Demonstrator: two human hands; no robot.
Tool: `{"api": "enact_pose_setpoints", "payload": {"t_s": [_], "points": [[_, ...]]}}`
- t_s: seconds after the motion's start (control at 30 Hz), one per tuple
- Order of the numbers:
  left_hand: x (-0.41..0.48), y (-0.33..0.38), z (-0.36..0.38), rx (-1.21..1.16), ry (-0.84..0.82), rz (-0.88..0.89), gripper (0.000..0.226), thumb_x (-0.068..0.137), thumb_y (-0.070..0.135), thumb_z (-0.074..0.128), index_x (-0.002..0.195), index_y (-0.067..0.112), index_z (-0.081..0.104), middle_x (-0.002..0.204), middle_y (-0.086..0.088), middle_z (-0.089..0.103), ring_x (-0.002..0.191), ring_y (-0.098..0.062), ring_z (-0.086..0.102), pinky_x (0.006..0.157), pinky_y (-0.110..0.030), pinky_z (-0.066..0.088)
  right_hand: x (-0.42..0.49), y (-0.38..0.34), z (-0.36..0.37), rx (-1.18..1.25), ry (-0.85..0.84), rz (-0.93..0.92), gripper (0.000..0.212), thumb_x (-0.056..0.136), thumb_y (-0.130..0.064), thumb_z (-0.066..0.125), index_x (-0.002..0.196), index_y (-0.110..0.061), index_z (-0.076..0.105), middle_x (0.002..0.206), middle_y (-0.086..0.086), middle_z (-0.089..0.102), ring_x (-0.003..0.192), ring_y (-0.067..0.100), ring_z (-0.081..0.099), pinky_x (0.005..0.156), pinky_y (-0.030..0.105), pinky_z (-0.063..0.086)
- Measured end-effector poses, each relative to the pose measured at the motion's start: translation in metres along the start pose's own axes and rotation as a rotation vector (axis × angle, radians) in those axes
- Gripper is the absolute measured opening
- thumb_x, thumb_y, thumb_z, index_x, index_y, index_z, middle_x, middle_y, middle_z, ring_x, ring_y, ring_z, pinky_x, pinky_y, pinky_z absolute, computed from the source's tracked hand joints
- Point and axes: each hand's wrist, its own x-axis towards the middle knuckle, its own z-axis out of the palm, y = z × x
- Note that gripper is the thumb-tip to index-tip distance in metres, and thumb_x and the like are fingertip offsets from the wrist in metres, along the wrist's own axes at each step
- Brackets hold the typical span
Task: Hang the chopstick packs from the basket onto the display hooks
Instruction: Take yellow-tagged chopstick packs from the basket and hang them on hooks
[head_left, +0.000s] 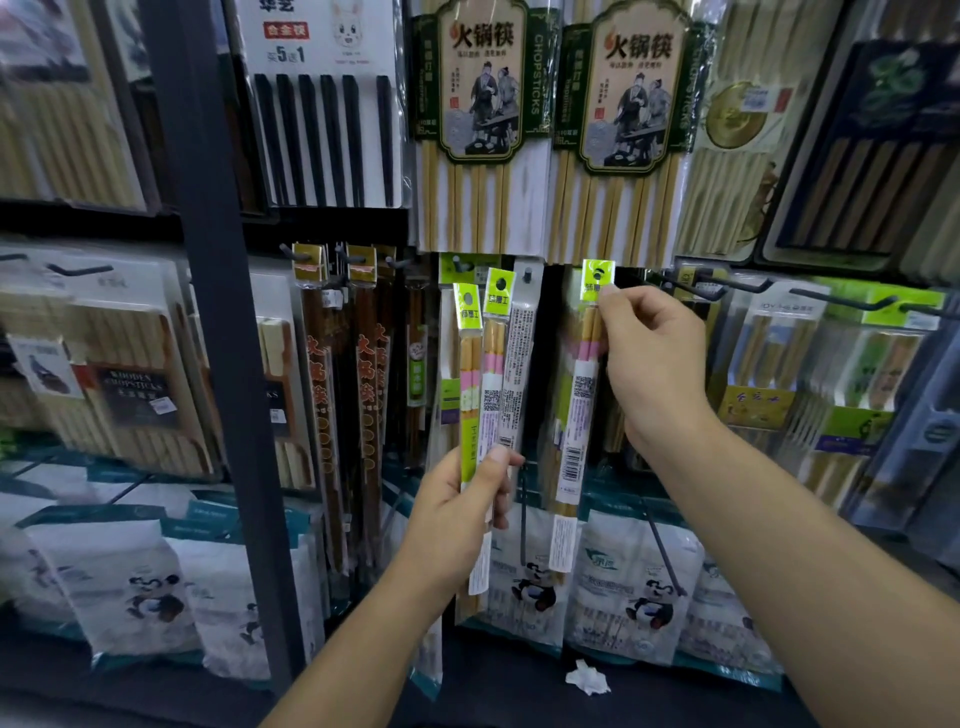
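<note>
The display wall, crossed by a dark upright post, is filling the view, and the big hot-pot chopstick packs are hanging along its upper row; no basket is showing. Lower down, the left hand is gripping the lower part of a small bundle of slim packs, at least two, fingers curled round them so their green tops are standing upward. The right hand is pinching a single slim pack between thumb and fingertips just under its green header. This pack is lying with its long axis vertical, its body hanging straight down below the grip and only the header with its hanging hole rising above. The right hand is the nearer one to the hooks. A peg carrying a grey-backed pack is sitting just to the left of the header, and bare hooks are projecting to the right. Whether a peg is already passing through the hole I cannot tell; the hole is probably needing to be lined up squarely with a peg tip.
</note>
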Motion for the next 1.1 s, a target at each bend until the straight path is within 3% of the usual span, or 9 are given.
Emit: {"api": "enact_pose_setpoints", "payload": {"t_s": [0.13, 0.27, 0.37, 0.47, 0.6, 0.67, 0.77, 0.93, 1.1], "points": [[-0.001, 0.001, 0.001, -0.063, -0.057, 0.017, 0.028, 0.093, 0.047, 0.057, 0.095, 0.026, 0.075, 0.067, 0.003, 0.054, 0.056, -0.015, 0.052, 0.052, -0.031, 0.051, 0.009, 0.005, 0.001, -0.015, 0.012, 0.0, 0.032, 0.098, -0.019, 0.06, 0.069, -0.005, 0.066, 0.053, -0.008, 0.057, 0.051, 0.003, 0.054, 0.056, 0.013, 0.045], [-0.001, 0.001, 0.0, -0.083, -0.077, 0.015, 0.027, 0.091, 0.048, 0.059, 0.095, 0.028, 0.076, 0.068, 0.004, 0.051, 0.056, -0.013, 0.047, 0.046, -0.028, 0.043, 0.014, 0.012, 0.002, -0.071, 0.019, 0.022, 0.031, 0.096, -0.023, 0.062, 0.071, -0.007, 0.067, 0.061, -0.001, 0.058, 0.059, 0.008, 0.054, 0.064, 0.02, 0.048], [-0.001, 0.001, 0.0, -0.141, -0.099, 0.01, 0.029, 0.09, 0.049, 0.059, 0.095, 0.025, 0.074, 0.07, 0.005, 0.049, 0.053, -0.01, 0.038, 0.042, -0.023, 0.031, 0.016, 0.018, 0.003, -0.098, 0.005, 0.066, 0.032, 0.098, -0.024, 0.062, 0.072, -0.006, 0.068, 0.055, -0.005, 0.056, 0.052, 0.003, 0.052, 0.059, 0.013, 0.045], [-0.002, 0.004, -0.001, -0.196, -0.127, 0.013, 0.035, 0.09, 0.053, 0.056, 0.093, 0.02, 0.066, 0.071, 0.005, 0.05, 0.05, -0.009, 0.034, 0.041, -0.02, 0.027, 0.014, 0.02, 0.002, -0.118, 0.007, 0.096, 0.033, 0.098, -0.028, 0.062, 0.077, -0.004, 0.072, 0.064, 0.009, 0.063, 0.059, 0.005, 0.055, 0.066, 0.017, 0.046], [-0.003, 0.006, -0.002, -0.209, -0.116, 0.006, 0.033, 0.097, 0.048, 0.05, 0.094, 0.016, 0.05, 0.073, 0.002, 0.052, 0.051, -0.01, 0.034, 0.041, -0.019, 0.028, 0.009, 0.02, 0.0, -0.163, 0.048, 0.079, 0.022, 0.097, -0.027, 0.064, 0.079, -0.013, 0.069, 0.056, -0.014, 0.062, 0.055, -0.007, 0.055, 0.065, 0.019, 0.041], [-0.003, 0.006, -0.002, -0.188, -0.106, 0.003, 0.03, 0.104, 0.042, 0.046, 0.096, 0.013, 0.049, 0.075, 0.001, 0.053, 0.052, -0.01, 0.035, 0.042, -0.019, 0.029, 0.006, 0.021, -0.001, -0.161, 0.091, 0.073, 0.019, 0.096, -0.027, 0.066, 0.083, -0.014, 0.064, 0.059, -0.013, 0.06, 0.055, -0.007, 0.052, 0.063, 0.019, 0.042], [-0.004, 0.005, -0.001, -0.131, -0.102, 0.021, 0.03, 0.107, 0.04, 0.043, 0.1, 0.012, 0.051, 0.077, 0.001, 0.055, 0.054, -0.01, 0.041, 0.044, -0.02, 0.031, -0.003, 0.016, -0.001, -0.124, 0.077, 0.059, 0.016, 0.096, -0.023, 0.064, 0.082, -0.016, 0.063, 0.059, -0.018, 0.061, 0.055, -0.007, 0.054, 0.054, 0.007, 0.042], [-0.004, 0.007, 0.007, -0.136, -0.112, 0.04, 0.026, 0.099, 0.042, 0.05, 0.092, 0.019, 0.059, 0.08, -0.003, 0.058, 0.057, -0.015, 0.053, 0.042, -0.027, 0.042, -0.019, 0.002, 0.005, 0.052, -0.157, 0.129, 0.014, 0.1, -0.027, 0.06, 0.094, -0.022, 0.072, 0.079, -0.005, 0.071, 0.061, 0.001, 0.06, 0.06, 0.018, 0.047], [-0.005, 0.005, 0.007, -0.14, -0.153, 0.048, 0.032, 0.095, 0.044, 0.054, 0.098, 0.013, 0.058, 0.076, -0.003, 0.058, 0.057, -0.017, 0.057, 0.044, -0.03, 0.05, -0.03, 0.001, 0.012, 0.052, -0.233, 0.066, 0.015, 0.099, -0.025, 0.063, 0.088, -0.021, 0.073, 0.075, -0.004, 0.072, 0.061, 0.003, 0.059, 0.055, 0.012, 0.046]]}}
